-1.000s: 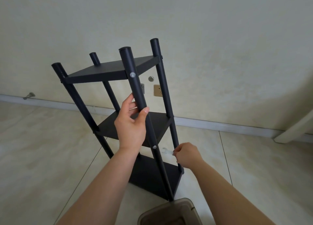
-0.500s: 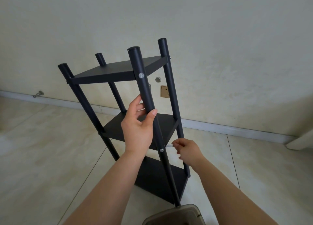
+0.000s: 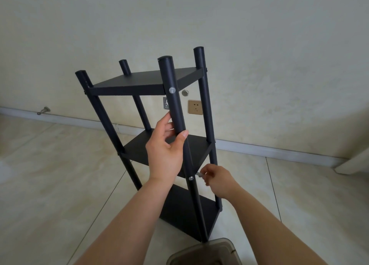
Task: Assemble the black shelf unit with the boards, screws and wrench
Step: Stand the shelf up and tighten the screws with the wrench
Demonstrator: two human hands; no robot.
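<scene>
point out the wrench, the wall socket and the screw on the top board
wrench (image 3: pixel 198 174), head view, on its silvery tip by the right fingers
wall socket (image 3: pixel 195 107), head view, faceplate centre
top screw (image 3: pixel 172 89), head view, on its head

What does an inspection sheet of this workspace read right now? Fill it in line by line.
Surface: beige tiled floor; the unit stands on it.
Job's things: black shelf unit upright, three boards between four posts; silver screw at the top board, another screw on the near post at the middle board; small silver wrench beside it.
Clutter: translucent container at the bottom edge, contents not visible.
Grippers: left hand holds the near post; right hand pinches the wrench.
Cables: nothing seen.
Surroundings: cream wall, gold socket, white skirting board, door stop at the left.
</scene>
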